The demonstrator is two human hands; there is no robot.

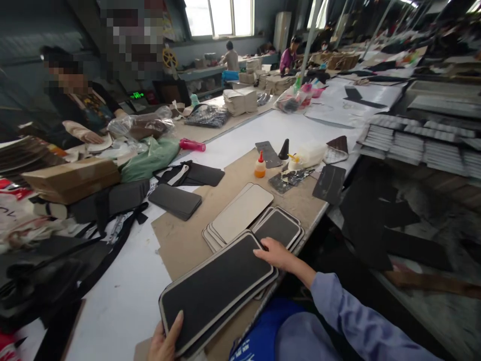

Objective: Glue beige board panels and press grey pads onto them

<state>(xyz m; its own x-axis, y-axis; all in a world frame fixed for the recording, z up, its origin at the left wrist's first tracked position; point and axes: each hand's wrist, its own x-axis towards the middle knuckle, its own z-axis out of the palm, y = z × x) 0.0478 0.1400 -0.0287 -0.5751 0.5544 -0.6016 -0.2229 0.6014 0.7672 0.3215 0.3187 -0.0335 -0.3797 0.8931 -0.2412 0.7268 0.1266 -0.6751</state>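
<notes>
A long black panel (pixel 218 291) with a pale rim and rounded corners lies tilted across the front of the table, on top of at least one similar panel. My left hand (pixel 165 341) grips its near left end, thumb on top and the other fingers mostly out of sight below. At the far right corner my right hand (pixel 277 254) is closed on the edge, its thumb resting on the black face. Just beyond lie a stack of cream panels (pixel 240 213) and a smaller stack of black panels (pixel 280 228) with pale rims.
A bottle of orange liquid (pixel 259 168) with a red tip stands on brown board. Black pieces (pixel 175 200) lie to the left, near a cardboard box (pixel 71 178) and a pink bottle (pixel 192 145). A co-worker (pixel 80 100) sits across the table. Metal racks (pixel 413 145) stand at right.
</notes>
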